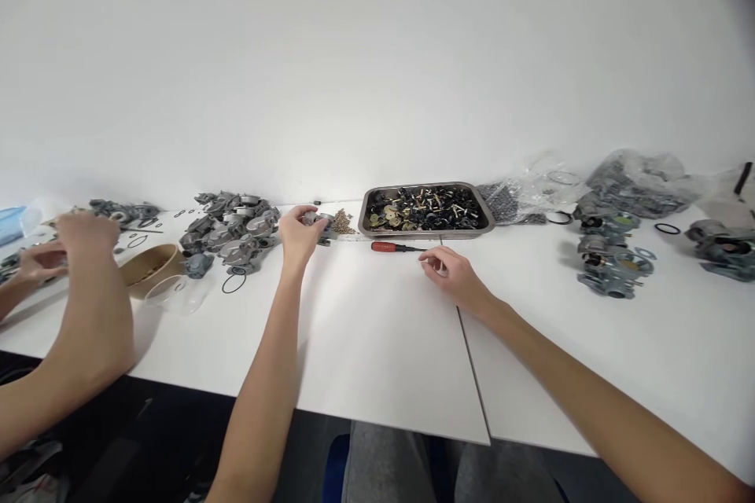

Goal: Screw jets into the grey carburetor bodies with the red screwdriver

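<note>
My left hand (300, 234) is closed around a small grey metal carburetor (319, 218), partly hidden by the fingers. Right beside it lies a heap of tiny brass parts (342, 222). My right hand (451, 273) rests low over the table with fingers curled together; what they hold, if anything, does not show. Just ahead of those fingers lies a screwdriver (384, 247) with a red handle, its shaft pointing toward the hand. Behind it stands a metal tray (425, 234) full of black and brass fittings.
Grey carburetors (236, 232) are piled at left, near a tan bowl (154, 283) and a clear plastic cup (182, 295). A co-worker's hands (88, 236) are at far left. Assembled carburetors (613, 263), plastic bags (640, 177) and black rings (666, 229) lie at right. A seam (472, 369) divides the tabletop.
</note>
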Motion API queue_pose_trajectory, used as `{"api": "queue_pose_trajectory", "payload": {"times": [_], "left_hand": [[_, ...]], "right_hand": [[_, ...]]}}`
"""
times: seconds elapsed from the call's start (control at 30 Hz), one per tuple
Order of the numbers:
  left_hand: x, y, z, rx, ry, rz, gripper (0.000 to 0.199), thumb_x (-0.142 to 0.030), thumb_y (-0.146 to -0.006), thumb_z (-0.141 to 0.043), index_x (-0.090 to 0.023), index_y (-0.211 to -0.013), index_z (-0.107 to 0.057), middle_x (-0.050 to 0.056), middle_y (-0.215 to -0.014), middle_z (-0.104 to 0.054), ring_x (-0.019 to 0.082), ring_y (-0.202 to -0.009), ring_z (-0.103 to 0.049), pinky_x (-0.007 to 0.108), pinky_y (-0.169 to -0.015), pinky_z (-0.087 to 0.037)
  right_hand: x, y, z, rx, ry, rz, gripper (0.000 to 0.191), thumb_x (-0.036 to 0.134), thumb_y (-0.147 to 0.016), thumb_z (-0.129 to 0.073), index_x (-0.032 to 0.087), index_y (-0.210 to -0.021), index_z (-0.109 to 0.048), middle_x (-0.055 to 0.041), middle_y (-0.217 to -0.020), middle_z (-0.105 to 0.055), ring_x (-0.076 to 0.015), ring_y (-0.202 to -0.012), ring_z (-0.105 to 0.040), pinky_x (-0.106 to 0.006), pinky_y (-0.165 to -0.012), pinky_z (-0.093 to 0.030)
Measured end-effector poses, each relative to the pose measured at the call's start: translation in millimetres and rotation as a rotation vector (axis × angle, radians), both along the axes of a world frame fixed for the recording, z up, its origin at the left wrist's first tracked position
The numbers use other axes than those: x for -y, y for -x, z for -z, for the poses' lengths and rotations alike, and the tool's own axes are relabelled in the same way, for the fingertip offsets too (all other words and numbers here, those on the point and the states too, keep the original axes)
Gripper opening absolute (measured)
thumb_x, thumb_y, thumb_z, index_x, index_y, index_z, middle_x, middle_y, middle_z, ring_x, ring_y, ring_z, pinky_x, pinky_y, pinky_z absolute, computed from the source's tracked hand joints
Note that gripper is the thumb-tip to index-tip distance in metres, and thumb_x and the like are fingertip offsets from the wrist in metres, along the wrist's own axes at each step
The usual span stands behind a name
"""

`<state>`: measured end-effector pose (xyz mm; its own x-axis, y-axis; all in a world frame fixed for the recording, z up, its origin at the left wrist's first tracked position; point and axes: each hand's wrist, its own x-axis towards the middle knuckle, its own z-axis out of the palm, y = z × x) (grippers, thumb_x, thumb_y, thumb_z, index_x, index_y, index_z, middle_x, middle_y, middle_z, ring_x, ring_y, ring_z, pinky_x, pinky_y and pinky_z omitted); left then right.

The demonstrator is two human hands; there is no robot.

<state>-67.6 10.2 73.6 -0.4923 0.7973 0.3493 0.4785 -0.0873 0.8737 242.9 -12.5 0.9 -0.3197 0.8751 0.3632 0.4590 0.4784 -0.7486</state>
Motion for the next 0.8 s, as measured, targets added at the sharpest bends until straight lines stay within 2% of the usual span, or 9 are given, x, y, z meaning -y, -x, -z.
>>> {"api": "queue_pose_trajectory", "payload": {"times": [0.07,0.17,0.27,0.37,0.43,0.57,0.67,0.73,0.8], "left_hand": [[1,-15,1.2,0.27,-0.042,0.298,0.034,-0.023,-0.058,-0.08,-0.014,-0.088,-0.068,0.005,-0.084,-0.065,0.013,-0.071,-0.056,0.024,-0.061,-0.044],[6,-45,8.7,0.614,0.05,0.751,0.039,-0.023,-0.055,-0.085,-0.014,-0.089,-0.067,0.008,-0.095,-0.069,0.015,-0.079,-0.063,0.024,-0.063,-0.049],[13,-73,18.2,0.733,0.142,1.028,0.035,-0.015,-0.056,-0.084,-0.014,-0.087,-0.067,0.011,-0.104,-0.069,0.021,-0.095,-0.066,0.028,-0.071,-0.054],[17,-89,27.0,0.753,0.159,1.132,0.031,-0.009,-0.056,-0.083,-0.014,-0.082,-0.067,0.011,-0.109,-0.067,0.022,-0.102,-0.064,0.03,-0.078,-0.056],[17,-90,32.8,0.768,0.176,1.164,0.03,-0.007,-0.055,-0.082,-0.014,-0.081,-0.068,0.01,-0.11,-0.067,0.022,-0.102,-0.064,0.031,-0.081,-0.056],[14,-83,40.4,0.763,0.277,1.273,0.033,-0.009,-0.055,-0.082,-0.014,-0.085,-0.069,0.011,-0.111,-0.067,0.023,-0.102,-0.065,0.032,-0.081,-0.056],[14,-78,36.5,0.702,0.369,1.393,0.044,-0.014,-0.058,-0.082,-0.015,-0.099,-0.068,0.013,-0.109,-0.069,0.024,-0.099,-0.066,0.034,-0.082,-0.056],[15,-76,30.4,0.634,0.358,1.38,0.043,-0.022,-0.065,-0.079,-0.015,-0.106,-0.066,0.014,-0.107,-0.07,0.025,-0.101,-0.067,0.038,-0.088,-0.056],[15,-74,25.6,0.502,0.273,1.198,0.034,-0.031,-0.074,-0.073,-0.014,-0.103,-0.065,0.013,-0.101,-0.072,0.025,-0.097,-0.069,0.043,-0.092,-0.055]], "right_hand": [[2,2,-5.0,-0.102,0.06,0.024,0.018,0.032,-0.088,-0.055,0.02,-0.096,-0.065,-0.0036,-0.085,-0.061,-0.0162,-0.078,-0.055,-0.031,-0.073,-0.045],[6,3,-11.3,-0.312,0.2,-0.018,0.027,0.039,-0.087,-0.06,0.02,-0.105,-0.063,-0.0024,-0.086,-0.06,-0.0148,-0.078,-0.056,-0.029,-0.072,-0.045],[9,1,-14.1,-0.47,0.283,-0.168,0.037,0.043,-0.087,-0.062,0.022,-0.116,-0.056,-0.0012,-0.091,-0.057,-0.0118,-0.072,-0.054,-0.027,-0.067,-0.045],[14,0,-15.0,-0.464,0.28,-0.298,0.042,0.042,-0.086,-0.064,0.023,-0.12,-0.051,-0.0019,-0.093,-0.058,-0.0122,-0.073,-0.055,-0.027,-0.066,-0.047],[17,0,-15.7,-0.403,0.268,-0.335,0.041,0.042,-0.085,-0.066,0.022,-0.118,-0.052,-0.0024,-0.092,-0.059,-0.0128,-0.074,-0.056,-0.026,-0.064,-0.047],[25,3,-17.9,-0.261,0.182,-0.295,0.036,0.041,-0.081,-0.071,0.02,-0.107,-0.058,0.0018,-0.074,-0.054,-0.0092,-0.06,-0.047,-0.022,-0.054,-0.04],[33,5,-19.8,-0.227,0.064,-0.296,0.032,0.039,-0.079,-0.073,0.018,-0.099,-0.06,0.0042,-0.065,-0.05,-0.0073,-0.052,-0.04,-0.021,-0.048,-0.035],[38,6,-20.3,-0.212,-0.022,-0.304,0.028,0.037,-0.079,-0.073,0.017,-0.094,-0.06,0.0055,-0.061,-0.047,-0.0064,-0.049,-0.038,-0.021,-0.045,-0.033],[42,7,-19.3,-0.167,-0.102,-0.307,0.025,0.035,-0.079,-0.073,0.017,-0.09,-0.06,0.007,-0.056,-0.043,-0.0059,-0.046,-0.035,-0.021,-0.044,-0.031]]}}
